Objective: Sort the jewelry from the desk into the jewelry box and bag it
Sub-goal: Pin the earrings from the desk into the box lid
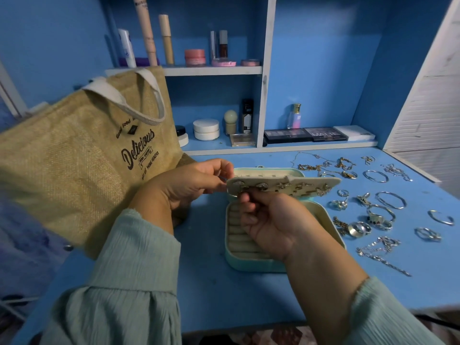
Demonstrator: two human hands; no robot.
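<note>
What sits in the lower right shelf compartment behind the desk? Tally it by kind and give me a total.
Clear glass perfume bottle with a gold cap: 1
Dark flat rectangular eyeshadow palettes: 2
Flat white rectangular box: 1
Total: 4

Dim bluish light, wide-angle edge warping

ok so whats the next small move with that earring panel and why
Probably lower the earring panel back into the open jewelry box. Both the left hand and right hand hold it above the box, studs already fill it, and rings wait on the desk.
</note>
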